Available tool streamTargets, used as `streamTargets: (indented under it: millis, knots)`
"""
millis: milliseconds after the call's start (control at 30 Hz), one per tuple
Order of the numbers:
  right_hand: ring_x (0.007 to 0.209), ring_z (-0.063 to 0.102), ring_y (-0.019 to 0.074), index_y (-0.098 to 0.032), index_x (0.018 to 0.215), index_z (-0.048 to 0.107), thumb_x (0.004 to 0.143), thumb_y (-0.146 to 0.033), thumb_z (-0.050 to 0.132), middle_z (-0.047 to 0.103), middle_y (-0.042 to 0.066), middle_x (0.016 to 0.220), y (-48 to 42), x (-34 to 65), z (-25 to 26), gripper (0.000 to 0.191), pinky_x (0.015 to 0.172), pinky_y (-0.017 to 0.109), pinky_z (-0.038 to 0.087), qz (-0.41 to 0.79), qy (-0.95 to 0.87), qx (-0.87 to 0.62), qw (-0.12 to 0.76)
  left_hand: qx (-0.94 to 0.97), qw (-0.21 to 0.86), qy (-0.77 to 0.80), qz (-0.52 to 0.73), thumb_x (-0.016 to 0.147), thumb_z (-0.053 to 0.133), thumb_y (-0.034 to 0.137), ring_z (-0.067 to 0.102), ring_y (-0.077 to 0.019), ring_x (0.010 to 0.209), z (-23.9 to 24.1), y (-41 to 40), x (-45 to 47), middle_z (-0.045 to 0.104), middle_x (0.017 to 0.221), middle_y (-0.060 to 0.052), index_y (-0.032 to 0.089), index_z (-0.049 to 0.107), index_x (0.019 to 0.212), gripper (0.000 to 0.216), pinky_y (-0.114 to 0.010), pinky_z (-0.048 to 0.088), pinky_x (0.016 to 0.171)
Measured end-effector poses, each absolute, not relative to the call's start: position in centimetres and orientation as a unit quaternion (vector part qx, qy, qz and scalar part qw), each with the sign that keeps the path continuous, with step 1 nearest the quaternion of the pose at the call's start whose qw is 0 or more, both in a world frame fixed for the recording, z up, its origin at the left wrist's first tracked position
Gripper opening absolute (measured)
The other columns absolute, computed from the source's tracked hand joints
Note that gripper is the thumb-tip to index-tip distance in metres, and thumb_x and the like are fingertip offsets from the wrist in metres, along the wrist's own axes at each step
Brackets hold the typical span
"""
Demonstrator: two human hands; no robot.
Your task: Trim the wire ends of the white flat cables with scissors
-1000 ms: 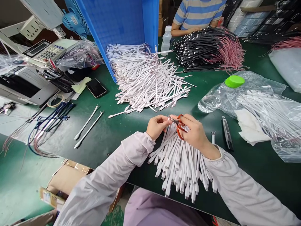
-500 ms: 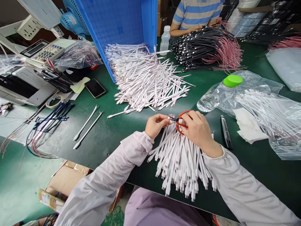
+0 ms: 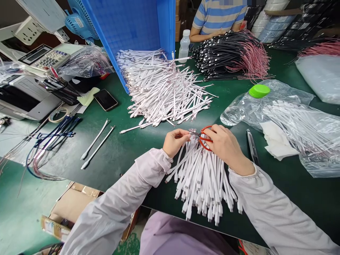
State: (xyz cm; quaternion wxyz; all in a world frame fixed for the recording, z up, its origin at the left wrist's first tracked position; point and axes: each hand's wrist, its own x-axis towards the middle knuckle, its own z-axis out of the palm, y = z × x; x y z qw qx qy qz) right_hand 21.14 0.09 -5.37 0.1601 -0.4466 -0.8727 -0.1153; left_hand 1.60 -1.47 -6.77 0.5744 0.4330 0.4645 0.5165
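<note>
My left hand (image 3: 174,141) pinches the far end of a white flat cable from the fanned bundle of white cables (image 3: 203,179) lying on the green table (image 3: 124,148) in front of me. My right hand (image 3: 224,143) is closed on small red-handled snips (image 3: 204,136), whose tips meet the cable end held by my left fingers. The bundle spreads toward the near table edge, with its connector ends hanging close to that edge.
A big heap of white cables (image 3: 164,90) spills from a tilted blue crate (image 3: 132,32). Two loose cables (image 3: 97,141) lie to the left. Also present: a phone (image 3: 105,99), a green-capped bottle (image 3: 247,104), bagged cables (image 3: 305,134), a black tool (image 3: 251,147), black and pink wires (image 3: 233,56) by another person (image 3: 215,17).
The red snips have opened and turned in my right hand, now at the cable end. Both hands stay close together over the bundle; the view has shifted slightly.
</note>
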Motion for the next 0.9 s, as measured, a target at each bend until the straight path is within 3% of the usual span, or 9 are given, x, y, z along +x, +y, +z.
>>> streamTargets:
  millis: [233, 400, 600, 767, 900]
  knots:
    - [0.072, 0.054, 0.0218, -0.017, 0.09, 0.067, 0.088, -0.015, 0.055, 0.059, 0.006, 0.072, -0.2, 21.13, -5.78, 0.013, 0.062, 0.031, 0.035, -0.103, -0.857, -0.464, 0.201, 0.421, 0.58, 0.468, 0.517, 0.062, 0.08, 0.038, 0.059, -0.0116, 0.057, -6.37, -1.5, 1.79, 0.061, 0.057, -0.001, 0.013, 0.065, 0.071, 0.03, -0.021, 0.039, 0.048]
    - [0.082, 0.058, 0.0217, -0.015, 0.1, 0.067, 0.09, -0.011, 0.048, 0.067, 0.007, 0.086, -0.06, 20.9, -6.23, 0.022, 0.071, 0.03, 0.042, -0.098, -0.831, -0.466, 0.289, 0.449, 0.536, 0.506, 0.504, 0.067, 0.076, 0.034, 0.059, -0.0109, 0.054, -6.3, -1.27, 1.45, 0.064, 0.062, -0.002, 0.013, 0.067, 0.077, 0.025, -0.02, 0.041, 0.047]
    - [0.083, 0.053, 0.0242, -0.012, 0.105, 0.066, 0.085, -0.013, 0.055, 0.062, 0.009, 0.088, 0.15, 20.78, -6.22, 0.023, 0.077, 0.033, 0.043, -0.13, -0.861, -0.431, 0.238, 0.504, 0.518, 0.524, 0.451, 0.08, 0.065, 0.034, 0.056, -0.008, 0.049, -6.32, -1.28, 1.23, 0.069, 0.068, -0.004, 0.013, 0.071, 0.087, 0.023, -0.019, 0.04, 0.045]
    - [0.085, 0.052, 0.0246, -0.012, 0.105, 0.066, 0.083, -0.013, 0.057, 0.061, 0.009, 0.088, 0.08, 20.87, -6.16, 0.023, 0.077, 0.033, 0.041, -0.138, -0.859, -0.449, 0.203, 0.476, 0.564, 0.486, 0.468, 0.074, 0.071, 0.04, 0.066, -0.0152, 0.064, -6.59, -1.25, 1.4, 0.07, 0.073, -0.006, 0.014, 0.065, 0.079, 0.028, -0.022, 0.045, 0.05]
    - [0.083, 0.052, 0.0241, -0.012, 0.102, 0.066, 0.082, -0.012, 0.059, 0.06, 0.008, 0.087, 0.08, 20.98, -6.07, 0.022, 0.074, 0.032, 0.04, -0.133, -0.861, -0.454, 0.185, 0.488, 0.561, 0.468, 0.478, 0.072, 0.074, 0.039, 0.066, -0.0146, 0.064, -6.76, -1.26, 1.37, 0.069, 0.07, -0.004, 0.014, 0.063, 0.078, 0.028, -0.025, 0.051, 0.061]
